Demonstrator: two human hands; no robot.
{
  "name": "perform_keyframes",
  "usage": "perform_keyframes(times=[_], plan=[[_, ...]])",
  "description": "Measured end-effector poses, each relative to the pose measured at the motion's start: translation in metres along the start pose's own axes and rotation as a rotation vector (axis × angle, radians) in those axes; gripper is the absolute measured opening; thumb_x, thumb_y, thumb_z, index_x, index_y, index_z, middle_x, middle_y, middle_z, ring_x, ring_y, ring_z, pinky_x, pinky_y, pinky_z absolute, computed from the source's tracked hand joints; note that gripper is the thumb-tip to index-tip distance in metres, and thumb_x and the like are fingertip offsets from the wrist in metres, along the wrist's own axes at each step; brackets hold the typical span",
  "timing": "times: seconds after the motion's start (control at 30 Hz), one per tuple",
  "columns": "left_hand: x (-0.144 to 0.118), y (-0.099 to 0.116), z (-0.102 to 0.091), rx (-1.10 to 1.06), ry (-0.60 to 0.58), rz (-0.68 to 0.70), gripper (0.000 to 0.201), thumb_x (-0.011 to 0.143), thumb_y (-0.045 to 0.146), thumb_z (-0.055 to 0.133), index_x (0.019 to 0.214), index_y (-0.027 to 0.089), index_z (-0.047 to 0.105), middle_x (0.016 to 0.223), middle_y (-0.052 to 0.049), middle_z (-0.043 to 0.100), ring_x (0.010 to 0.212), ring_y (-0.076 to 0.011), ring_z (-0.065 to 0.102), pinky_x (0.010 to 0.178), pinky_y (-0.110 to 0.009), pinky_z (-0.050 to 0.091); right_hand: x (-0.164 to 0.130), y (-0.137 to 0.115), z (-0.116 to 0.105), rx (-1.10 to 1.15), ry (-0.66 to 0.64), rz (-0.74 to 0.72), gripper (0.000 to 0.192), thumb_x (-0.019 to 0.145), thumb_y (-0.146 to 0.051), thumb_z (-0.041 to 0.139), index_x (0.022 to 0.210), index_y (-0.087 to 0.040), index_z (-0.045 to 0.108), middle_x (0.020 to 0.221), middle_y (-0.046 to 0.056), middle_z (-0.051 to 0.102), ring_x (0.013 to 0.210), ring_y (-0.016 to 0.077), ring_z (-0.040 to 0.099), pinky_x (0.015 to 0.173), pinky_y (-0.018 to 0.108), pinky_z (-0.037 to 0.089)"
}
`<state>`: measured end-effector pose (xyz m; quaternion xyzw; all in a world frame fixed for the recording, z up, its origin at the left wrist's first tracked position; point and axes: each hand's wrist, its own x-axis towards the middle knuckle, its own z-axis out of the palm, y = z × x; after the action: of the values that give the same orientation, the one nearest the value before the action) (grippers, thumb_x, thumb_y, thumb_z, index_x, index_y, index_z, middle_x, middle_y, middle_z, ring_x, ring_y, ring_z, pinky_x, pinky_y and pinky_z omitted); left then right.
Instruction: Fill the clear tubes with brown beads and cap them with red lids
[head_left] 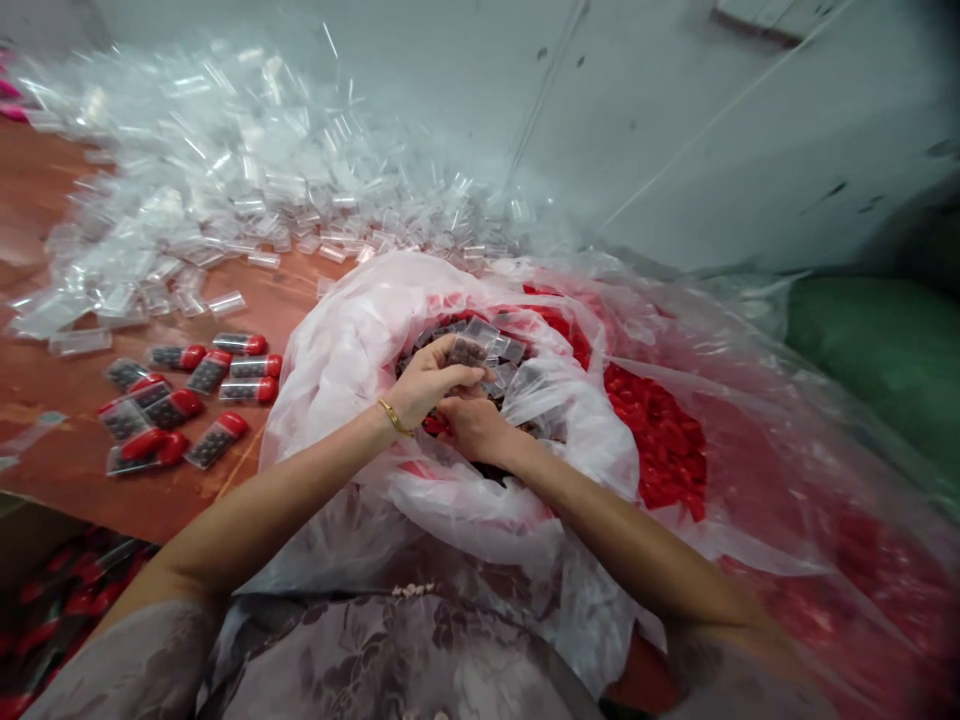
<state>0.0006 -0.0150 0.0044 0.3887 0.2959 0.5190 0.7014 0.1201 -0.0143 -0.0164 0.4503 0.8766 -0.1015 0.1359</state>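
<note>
Over the mouth of a white plastic bag (322,350), both hands are close together. My left hand (427,385), with a gold bracelet at the wrist, is closed on a clear plastic tube (468,352) that has dark beads inside. Just below it, my right hand (476,428) has its fingers curled in near the tube's lower end; what they hold, if anything, is hidden. More clear tubes (511,350) and dark contents show inside the bag under the hands. Several red-capped tubes of dark beads (214,440) lie on the table to the left.
A large heap of clear tubes (217,170) covers the back of the reddish-brown table (45,400). Red caps (656,430) fill a clear plastic bag (780,440) on the right. Below the table's left edge are more red-capped tubes (67,590). A pale wall stands behind.
</note>
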Motion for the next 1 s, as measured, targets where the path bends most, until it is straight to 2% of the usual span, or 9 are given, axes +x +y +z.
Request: perform_keyframes(times=[0.1, 0.2, 0.3, 0.37, 0.43, 0.53, 0.63, 0.8, 1.0], plan=[[-0.002, 0.001, 0.001, 0.029, 0.005, 0.029, 0.026, 0.059, 0.022, 0.065, 0.081, 0.015, 0.052, 0.063, 0.003, 0.063, 0.051, -0.0062, 0.053, 0.05, -0.018, 0.039, -0.004, 0.019, -0.004, 0.131, 0.158, 0.057, 0.014, 0.077, -0.025, 0.054, 0.085, -0.017, 0.062, 0.082, 0.008, 0.068, 0.073, 0.0198, 0.062, 0.062, 0.028, 0.047], [-0.002, 0.002, 0.002, 0.066, -0.02, 0.036, 0.021, 0.06, 0.022, 0.063, 0.077, 0.015, 0.052, 0.058, 0.004, 0.06, 0.047, -0.0048, 0.05, 0.048, -0.017, 0.039, -0.011, 0.045, -0.014, 0.472, 0.431, 0.088, 0.017, 0.079, -0.031, 0.051, 0.086, -0.018, 0.06, 0.062, -0.001, 0.061, 0.052, 0.0119, 0.052, 0.049, 0.022, 0.04], [-0.001, 0.001, 0.003, 0.134, -0.061, -0.016, 0.019, 0.062, 0.021, 0.062, 0.079, 0.014, 0.054, 0.06, 0.003, 0.062, 0.044, -0.0041, 0.05, 0.046, -0.016, 0.04, -0.022, 0.056, -0.027, 0.717, 0.638, 0.136, 0.021, 0.079, -0.032, 0.052, 0.092, -0.018, 0.06, 0.056, -0.004, 0.056, 0.044, 0.0087, 0.044, 0.043, 0.021, 0.035], [0.0, -0.001, 0.004, 0.206, -0.07, -0.032, 0.019, 0.064, 0.021, 0.061, 0.08, 0.014, 0.054, 0.061, 0.003, 0.061, 0.042, -0.0037, 0.049, 0.044, -0.016, 0.039, -0.03, 0.052, -0.034, 0.687, 0.753, 0.145, 0.023, 0.078, -0.028, 0.053, 0.098, -0.018, 0.061, 0.062, -0.003, 0.059, 0.045, 0.0086, 0.045, 0.045, 0.022, 0.036], [0.0, -0.004, 0.003, 0.273, -0.077, -0.018, 0.019, 0.066, 0.022, 0.062, 0.081, 0.013, 0.054, 0.062, 0.003, 0.06, 0.04, -0.0034, 0.047, 0.041, -0.016, 0.037, -0.036, 0.042, -0.038, 0.528, 0.832, 0.111, 0.027, 0.079, -0.023, 0.051, 0.104, -0.02, 0.062, 0.075, 0.001, 0.067, 0.052, 0.0106, 0.052, 0.051, 0.024, 0.043], [-0.001, -0.007, 0.002, 0.319, -0.085, 0.017, 0.021, 0.07, 0.025, 0.062, 0.084, 0.013, 0.054, 0.061, 0.004, 0.058, 0.04, -0.0036, 0.046, 0.04, -0.016, 0.035, -0.041, 0.031, -0.036, 0.265, 0.878, 0.051, 0.033, 0.083, -0.02, 0.047, 0.112, -0.021, 0.063, 0.096, 0.007, 0.071, 0.072, 0.0172, 0.064, 0.071, 0.03, 0.051], [-0.003, -0.007, 0.003, 0.344, -0.087, 0.012, 0.023, 0.072, 0.028, 0.063, 0.087, 0.014, 0.053, 0.059, 0.004, 0.056, 0.04, -0.0043, 0.045, 0.04, -0.017, 0.035, -0.042, 0.03, -0.027, 0.122, 0.896, 0.045, 0.036, 0.087, -0.021, 0.044, 0.118, -0.021, 0.062, 0.1, 0.01, 0.071, 0.088, 0.0206, 0.066, 0.081, 0.032, 0.051], [-0.007, -0.007, 0.004, 0.366, -0.125, 0.014, 0.025, 0.076, 0.034, 0.062, 0.086, 0.014, 0.051, 0.054, 0.005, 0.051, 0.041, -0.0052, 0.043, 0.042, -0.018, 0.032, -0.044, 0.034, -0.014, 0.15, 0.957, -0.039, 0.038, 0.089, -0.017, 0.046, 0.125, -0.02, 0.058, 0.108, 0.01, 0.071, 0.094, 0.0197, 0.067, 0.086, 0.033, 0.054], [-0.01, -0.009, 0.004, 0.319, -0.206, 0.128, 0.034, 0.074, 0.037, 0.067, 0.092, 0.011, 0.055, 0.063, 0.004, 0.051, 0.055, -0.0058, 0.044, 0.059, -0.021, 0.039, -0.054, 0.029, -0.02, 0.302, 1.09, -0.242, 0.042, 0.084, -0.008, 0.052, 0.122, -0.022, 0.06, 0.105, 0.005, 0.072, 0.093, 0.0164, 0.069, 0.083, 0.029, 0.057]])
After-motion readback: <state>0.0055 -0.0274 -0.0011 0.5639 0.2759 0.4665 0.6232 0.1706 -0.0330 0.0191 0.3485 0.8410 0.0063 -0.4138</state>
